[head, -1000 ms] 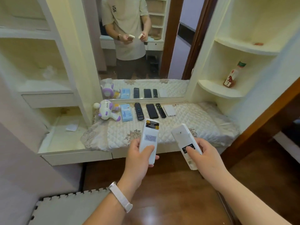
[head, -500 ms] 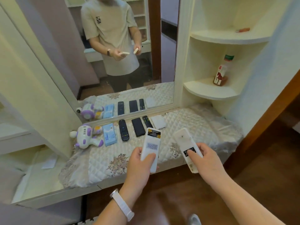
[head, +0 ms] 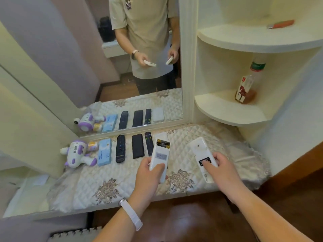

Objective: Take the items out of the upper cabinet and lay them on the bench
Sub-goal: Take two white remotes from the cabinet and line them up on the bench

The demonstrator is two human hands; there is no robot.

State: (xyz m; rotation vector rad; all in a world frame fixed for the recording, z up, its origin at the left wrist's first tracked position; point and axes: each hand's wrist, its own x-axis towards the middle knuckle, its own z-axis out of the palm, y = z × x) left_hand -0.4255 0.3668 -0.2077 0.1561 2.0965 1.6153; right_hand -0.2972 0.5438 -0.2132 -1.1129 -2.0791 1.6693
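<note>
— Where are the remotes?
— Over the cream quilted bench cover (head: 227, 145). The left hand (head: 148, 177), fingers curled round it, grips a white remote with open battery bay (head: 160, 155). Black-and-gold cells show, and its grey code label is unreadable.
— The other?
— The right hand (head: 222, 170) pinches a white remote with black label (head: 199, 149); the print is illegible.

This is a home, most likely the dressing corner of a bedroom. A tall mirror (head: 139, 67) set in cream built-in joinery stands behind a tabletop draped in a quilted, floral cover (head: 122, 182). To the right of the mirror, rounded corner shelves (head: 227, 110) carry a drink bottle (head: 246, 88). Just below the mirror lie household bits: a purple-and-white toy (head: 76, 153) and television remotes (head: 120, 148). Dark wooden floor (head: 192, 222) and a foam puzzle mat (head: 73, 234) lie in front of it.
</note>
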